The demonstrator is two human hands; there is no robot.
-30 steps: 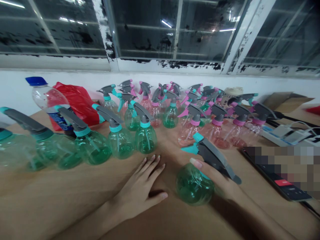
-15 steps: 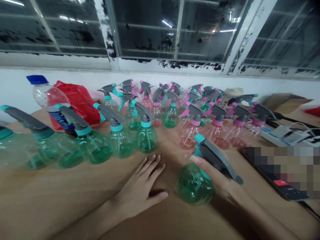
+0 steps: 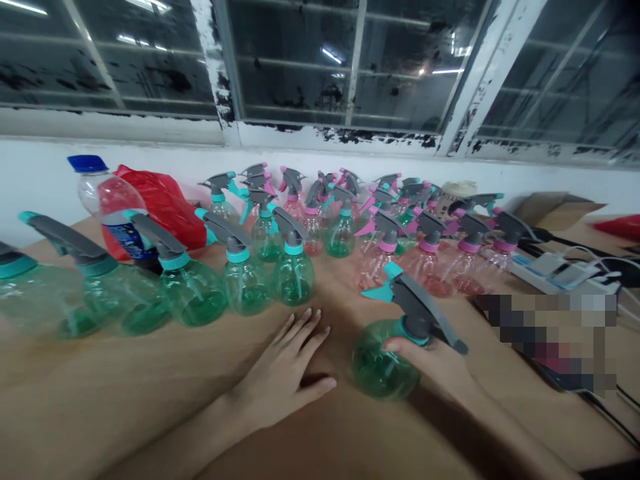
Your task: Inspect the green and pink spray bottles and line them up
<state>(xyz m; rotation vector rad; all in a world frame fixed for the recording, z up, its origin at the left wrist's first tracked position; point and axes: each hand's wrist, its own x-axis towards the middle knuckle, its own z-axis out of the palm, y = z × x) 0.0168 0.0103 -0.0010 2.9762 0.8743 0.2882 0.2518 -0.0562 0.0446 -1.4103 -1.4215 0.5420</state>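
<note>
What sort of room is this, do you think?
Probably a plain indoor workroom, though its exact use is unclear: green and pink trigger spray bottles crowd a wood-toned table, a power strip sits on its right side, and the white window frame behind is marked with dark patches.

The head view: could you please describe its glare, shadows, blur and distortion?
Head view: bright streaks on the dark window panes; dark shadow on the table below the right hand; leftmost green spray bottle stretched and soft; a pixelated patch at right hides detail.
</note>
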